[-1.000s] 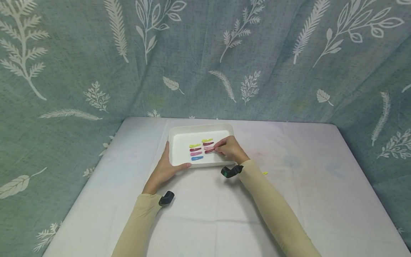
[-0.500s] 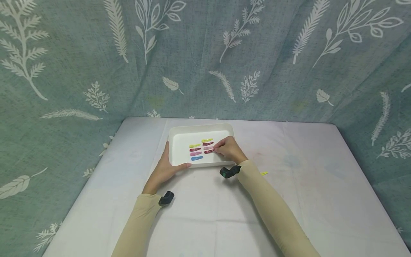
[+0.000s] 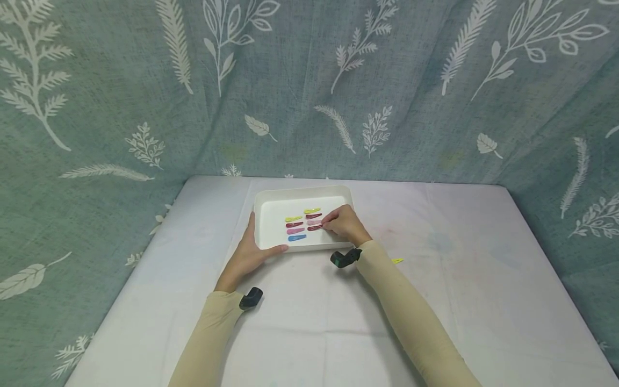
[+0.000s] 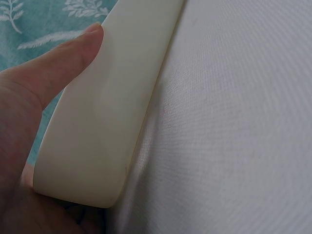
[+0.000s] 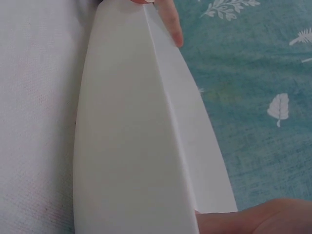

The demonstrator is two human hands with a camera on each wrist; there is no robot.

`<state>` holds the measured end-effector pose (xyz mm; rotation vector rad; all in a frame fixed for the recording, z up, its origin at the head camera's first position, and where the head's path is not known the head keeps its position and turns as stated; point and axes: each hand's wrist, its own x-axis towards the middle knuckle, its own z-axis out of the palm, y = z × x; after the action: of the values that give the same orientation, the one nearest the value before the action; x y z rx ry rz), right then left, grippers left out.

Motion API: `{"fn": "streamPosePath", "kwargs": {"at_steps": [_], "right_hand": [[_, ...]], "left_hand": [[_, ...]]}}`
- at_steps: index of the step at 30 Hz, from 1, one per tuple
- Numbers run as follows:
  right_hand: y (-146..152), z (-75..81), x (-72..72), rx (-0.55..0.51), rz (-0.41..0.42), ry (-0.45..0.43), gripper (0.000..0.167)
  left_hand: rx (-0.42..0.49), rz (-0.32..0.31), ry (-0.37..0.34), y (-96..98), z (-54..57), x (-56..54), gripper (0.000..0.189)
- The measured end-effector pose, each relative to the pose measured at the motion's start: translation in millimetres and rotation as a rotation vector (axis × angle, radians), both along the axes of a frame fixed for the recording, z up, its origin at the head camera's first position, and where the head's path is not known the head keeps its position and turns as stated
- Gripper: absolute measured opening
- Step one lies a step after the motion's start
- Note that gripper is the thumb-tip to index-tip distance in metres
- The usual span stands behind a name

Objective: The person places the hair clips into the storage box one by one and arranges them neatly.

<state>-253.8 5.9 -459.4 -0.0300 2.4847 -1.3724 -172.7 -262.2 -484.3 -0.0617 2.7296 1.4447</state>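
Observation:
A shallow white tray [image 3: 271, 201] holds two columns of snap hair clips. The left column has a yellow clip [image 3: 293, 219], a dark red one, a pink one and a blue clip [image 3: 297, 237]. In the right column lie a yellow clip [image 3: 312, 210], dark red and pink ones, and a dark red hair clip [image 3: 315, 228] nearest the front. My right hand [image 3: 347, 223] pinches that front clip's right end; the fingertips hide the end. My left hand [image 3: 246, 258] grips the tray's front left corner, thumb along the front wall [image 4: 97, 122].
Another yellow clip [image 3: 397, 260] lies on the white-covered table [image 3: 483, 301], partly hidden behind the right sleeve [image 3: 401, 301]. A leaf-patterned curtain [image 3: 300, 97] stands behind the table and at both sides.
The right wrist and forearm have shifted slightly left, uncovering more of the yellow clip on the table. The pinched dark red clip has settled a touch to the left. The left hand keeps still.

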Motion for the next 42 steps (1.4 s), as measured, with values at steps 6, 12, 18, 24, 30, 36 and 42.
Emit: {"fn": "streamPosePath", "kwargs": {"at_steps": [6,12,18,24,30,36,42], "right_hand": [[-0.7,-1.3,0.0,0.01,-0.005,0.021,0.009],[-0.8,-1.8,0.0,0.023,-0.005,0.034,0.009],[-1.3,-1.9,0.6,0.031,-0.007,0.046,0.008],[-1.7,-0.8,0.6,0.039,-0.014,0.035,0.007],[-1.2,1.2,1.1,0.04,-0.013,0.036,0.009],[-0.6,0.4,1.5,0.032,-0.015,0.039,0.01],[-0.8,0.2,1.1,0.023,-0.013,0.038,0.009]], "left_hand": [[0.009,-0.004,0.005,0.0,-0.9,0.0,0.141],[0.015,-0.006,0.015,0.1,-2.3,-1.0,0.14],[0.004,0.002,-0.008,-0.8,-1.6,-0.8,0.142],[0.018,-0.003,-0.013,-2.1,-0.3,-0.6,0.144],[0.023,-0.016,0.001,-3.2,-3.2,-2.7,0.144],[0.026,-0.013,0.001,-2.8,-2.5,-2.8,0.145],[0.018,-0.006,-0.008,-2.6,-0.7,-1.6,0.145]]}}
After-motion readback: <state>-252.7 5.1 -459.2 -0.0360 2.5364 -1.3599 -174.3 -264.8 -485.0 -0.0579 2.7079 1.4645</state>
